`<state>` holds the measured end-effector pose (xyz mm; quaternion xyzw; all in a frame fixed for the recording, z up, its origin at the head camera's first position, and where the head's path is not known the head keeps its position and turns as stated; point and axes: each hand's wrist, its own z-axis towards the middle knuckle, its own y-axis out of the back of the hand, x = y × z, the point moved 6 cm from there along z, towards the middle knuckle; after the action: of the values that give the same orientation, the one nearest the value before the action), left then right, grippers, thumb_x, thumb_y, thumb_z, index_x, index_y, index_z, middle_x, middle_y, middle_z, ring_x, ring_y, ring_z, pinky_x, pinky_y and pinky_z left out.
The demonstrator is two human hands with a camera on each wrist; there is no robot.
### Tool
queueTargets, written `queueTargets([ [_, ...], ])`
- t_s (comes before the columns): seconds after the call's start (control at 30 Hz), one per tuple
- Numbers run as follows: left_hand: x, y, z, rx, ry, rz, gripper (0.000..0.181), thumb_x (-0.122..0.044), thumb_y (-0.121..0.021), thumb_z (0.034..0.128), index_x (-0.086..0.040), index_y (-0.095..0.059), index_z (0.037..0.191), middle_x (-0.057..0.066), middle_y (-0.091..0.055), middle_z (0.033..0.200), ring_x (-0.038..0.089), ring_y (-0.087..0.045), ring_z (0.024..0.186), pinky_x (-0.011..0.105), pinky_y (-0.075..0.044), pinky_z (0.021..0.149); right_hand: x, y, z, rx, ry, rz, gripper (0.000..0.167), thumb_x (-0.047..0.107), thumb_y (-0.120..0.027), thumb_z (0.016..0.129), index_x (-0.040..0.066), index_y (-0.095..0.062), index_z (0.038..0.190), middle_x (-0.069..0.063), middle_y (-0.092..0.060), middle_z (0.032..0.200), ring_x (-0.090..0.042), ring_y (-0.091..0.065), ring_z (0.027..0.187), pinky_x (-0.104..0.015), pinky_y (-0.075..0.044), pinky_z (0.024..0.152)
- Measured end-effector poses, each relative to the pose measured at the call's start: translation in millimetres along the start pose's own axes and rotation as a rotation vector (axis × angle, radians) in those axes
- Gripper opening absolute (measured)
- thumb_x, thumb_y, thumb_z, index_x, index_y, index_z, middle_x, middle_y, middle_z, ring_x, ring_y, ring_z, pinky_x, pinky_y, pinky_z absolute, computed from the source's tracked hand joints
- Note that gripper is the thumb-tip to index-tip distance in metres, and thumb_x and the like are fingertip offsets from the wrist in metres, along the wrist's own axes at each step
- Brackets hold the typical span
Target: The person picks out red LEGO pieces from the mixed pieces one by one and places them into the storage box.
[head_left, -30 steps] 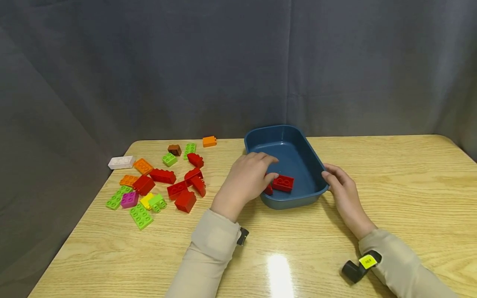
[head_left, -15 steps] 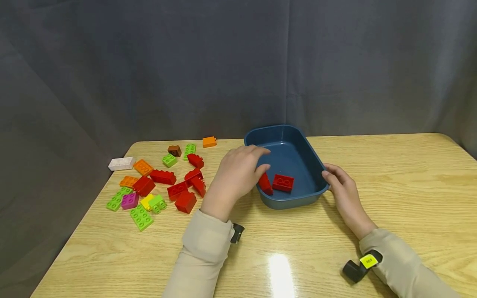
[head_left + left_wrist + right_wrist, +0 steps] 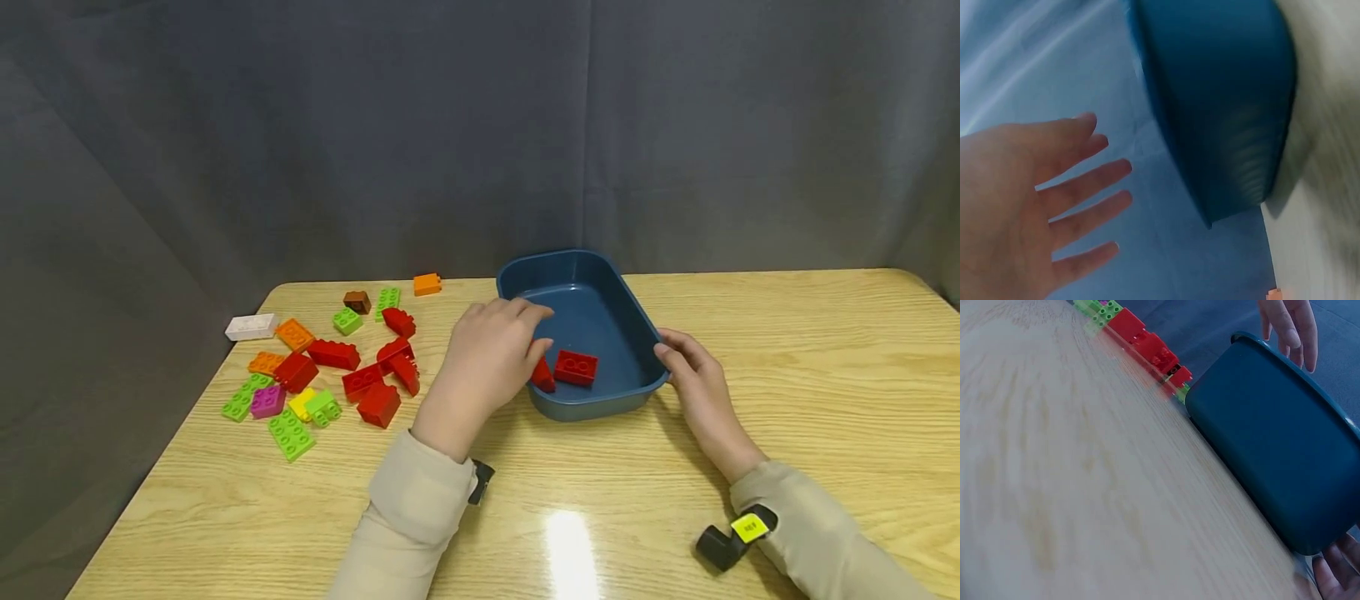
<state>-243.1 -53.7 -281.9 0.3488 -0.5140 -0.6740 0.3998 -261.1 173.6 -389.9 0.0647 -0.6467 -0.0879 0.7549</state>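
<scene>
A deep blue plastic bin (image 3: 581, 407) stands on the table. Two red toy bricks lie inside it: one studded-side-down brick (image 3: 576, 367) and a narrower red brick (image 3: 543, 377), partly hidden by the left hand. Above the bin's left rim hovers my left hand (image 3: 487, 358), its fingers spread and holding nothing; the left wrist view shows the same hand (image 3: 1041, 206) apart from the bin wall. My right hand (image 3: 697, 392) holds the bin's right side near the front corner, thumb at the rim and fingers along the outside.
On the left of the wooden table (image 3: 637, 500) several loose bricks are scattered: red (image 3: 378, 405), green (image 3: 292, 433), orange (image 3: 296, 335), a purple one (image 3: 267, 401) and a white one (image 3: 252, 327). A dark curtain (image 3: 420, 142) hangs behind the table.
My left hand has drawn back slightly leftward from over the bin, and more of the narrow red brick shows than one second ago. The right hand stays on the bin.
</scene>
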Motion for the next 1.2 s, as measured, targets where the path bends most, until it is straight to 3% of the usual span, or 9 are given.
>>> queueTargets([
  [0.3, -9.8, -3.4, -10.8, -0.105, -0.089, 0.183, 0.037, -0.033, -0.068, 0.0944, -0.017, -0.067, 0.127, 0.001, -0.067, 0.12, 0.019, -0.063, 0.105, 0.033, -0.05, 0.086, -3, -3, -1.4, -0.011, -0.031, -0.017, 0.051, 0.035, -0.043, 0.106, -0.001, -0.046, 0.143, -0.006, -0.051, 0.132, -0.001, -0.05, 0.108, -0.013, -0.043, 0.087],
  [0.67, -3.1, 1.4, -26.4, -0.164, -0.234, 0.183, 0.026, -0.028, -0.068, 0.0943, -0.016, -0.071, 0.117, 0.0, -0.069, 0.11, 0.017, -0.063, 0.096, 0.029, -0.049, 0.08, -2, -2, 0.3, -0.009, -0.017, 0.003, 0.049, 0.033, -0.044, 0.106, -0.001, -0.047, 0.141, -0.004, -0.053, 0.129, -0.003, -0.051, 0.108, -0.014, -0.043, 0.087],
  [0.83, 9.4, 2.1, -39.5, -0.145, -0.261, 0.195, 0.025, -0.026, -0.071, 0.0918, -0.017, -0.071, 0.115, -0.001, -0.068, 0.107, 0.018, -0.062, 0.096, 0.031, -0.049, 0.083, -1, -2, 1.0, -0.009, -0.014, 0.006, 0.048, 0.032, -0.043, 0.106, -0.001, -0.048, 0.141, -0.005, -0.052, 0.13, -0.003, -0.051, 0.108, -0.014, -0.043, 0.087],
  [0.97, 23.9, -2.0, -51.4, -0.133, -0.267, 0.156, 0.024, -0.021, -0.07, 0.091, -0.017, -0.071, 0.115, -0.001, -0.069, 0.108, 0.018, -0.064, 0.098, 0.032, -0.05, 0.084, -1, -1, 1.4, -0.007, -0.015, 0.001, 0.049, 0.033, -0.043, 0.107, -0.001, -0.047, 0.142, -0.007, -0.051, 0.132, -0.003, -0.05, 0.109, -0.014, -0.042, 0.087],
  [1.07, 36.6, -6.7, -60.5, -0.118, -0.253, 0.109, 0.025, -0.02, -0.07, 0.0913, -0.017, -0.069, 0.116, -0.001, -0.068, 0.109, 0.019, -0.064, 0.098, 0.033, -0.051, 0.084, -1, 0, 1.3, -0.009, -0.016, -0.005, 0.049, 0.033, -0.043, 0.106, 0.0, -0.047, 0.142, -0.007, -0.052, 0.132, -0.003, -0.05, 0.108, -0.014, -0.042, 0.087],
  [1.2, 56.6, -12.4, -70.9, -0.092, -0.192, 0.073, 0.024, -0.02, -0.071, 0.0905, -0.016, -0.067, 0.114, -0.002, -0.066, 0.109, 0.02, -0.063, 0.098, 0.034, -0.052, 0.086, -1, 1, 0.9, -0.012, -0.016, -0.006, 0.049, 0.033, -0.043, 0.106, 0.0, -0.047, 0.142, -0.005, -0.053, 0.129, -0.003, -0.051, 0.108, -0.014, -0.043, 0.087],
])
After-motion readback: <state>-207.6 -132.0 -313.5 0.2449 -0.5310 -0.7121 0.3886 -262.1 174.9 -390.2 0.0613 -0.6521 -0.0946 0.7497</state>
